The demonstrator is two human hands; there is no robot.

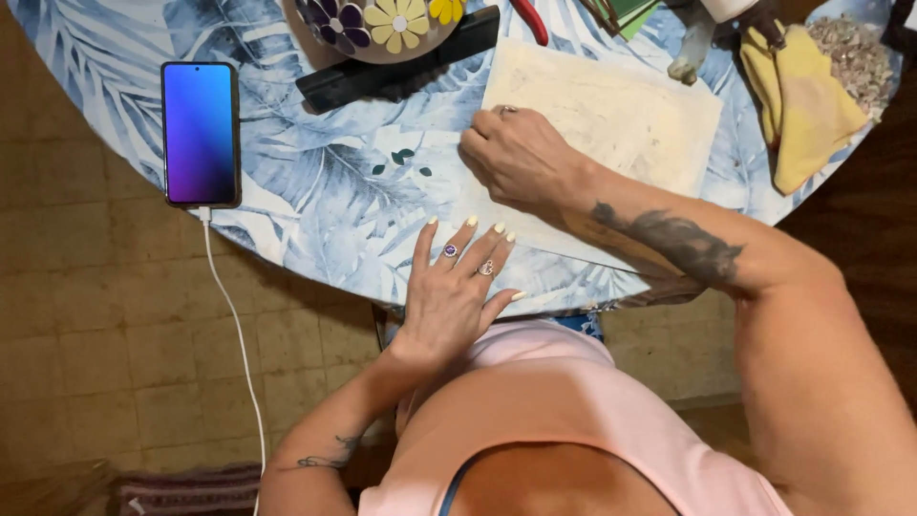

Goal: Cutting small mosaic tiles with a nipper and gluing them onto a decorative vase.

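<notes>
Right hand (521,158) clenched, resting on cream board (621,115) left edge; left hand (457,287) flat, released, just below board's near corner

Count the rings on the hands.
3. Two sit on the left hand: a purple-stoned ring and a silver ring. One ring is on the right hand. Curled fingers may hide more.

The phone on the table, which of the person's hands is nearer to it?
Left. The left hand lies flat at the table's near edge, right of the phone. The right hand is farther right, fisted on the pale sheet.
</notes>
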